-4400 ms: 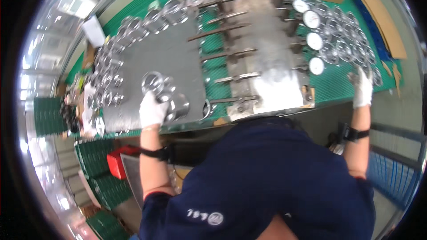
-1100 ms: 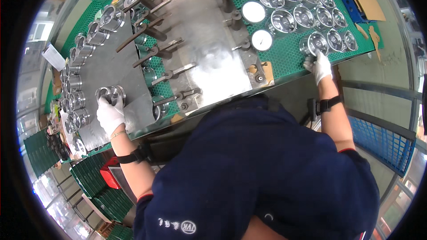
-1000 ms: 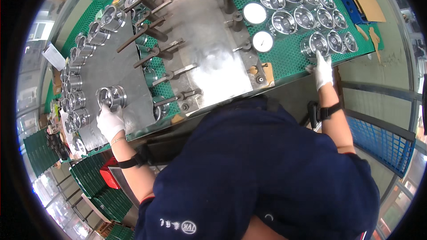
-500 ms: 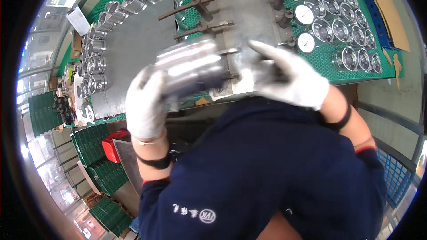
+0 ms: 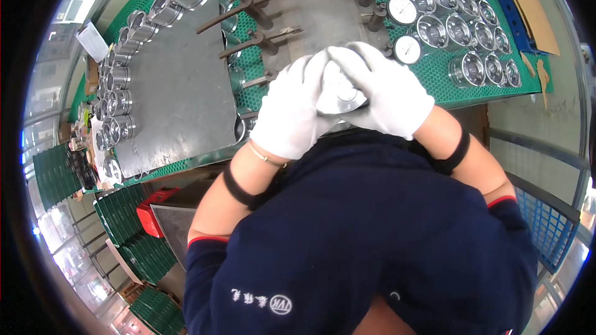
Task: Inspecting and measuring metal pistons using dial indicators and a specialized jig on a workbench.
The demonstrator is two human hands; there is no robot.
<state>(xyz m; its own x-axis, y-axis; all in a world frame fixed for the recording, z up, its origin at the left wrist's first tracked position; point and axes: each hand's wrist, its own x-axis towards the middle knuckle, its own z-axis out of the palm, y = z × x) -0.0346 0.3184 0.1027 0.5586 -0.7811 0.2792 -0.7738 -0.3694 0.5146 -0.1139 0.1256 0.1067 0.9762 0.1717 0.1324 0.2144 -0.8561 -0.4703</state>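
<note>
A shiny metal piston (image 5: 339,94) is clasped between my two white-gloved hands, close to my body over the bench's near edge. My left hand (image 5: 292,108) wraps its left side, and my right hand (image 5: 391,93) curls over its right side, the fingers of both meeting at the top. Only a bright, rounded part of the piston shows between the gloves; the rest is hidden. Just beyond the hands lies a grey metal fixture plate (image 5: 316,15) with rod-like stands on its left. Dial gauges (image 5: 407,49) on posts line its right side.
Several pistons (image 5: 120,102) stand in a curved row along a dark metal sheet (image 5: 180,87) on the left. More pistons (image 5: 458,30) stand in rows on green mesh matting (image 5: 434,90) at the right. A blue crate (image 5: 543,223) is low at right, a red box (image 5: 152,211) low at left.
My left hand has carried the piston from the left to the middle, before my body. My right hand has moved slightly and closed around it too. The view has shifted a little.
</note>
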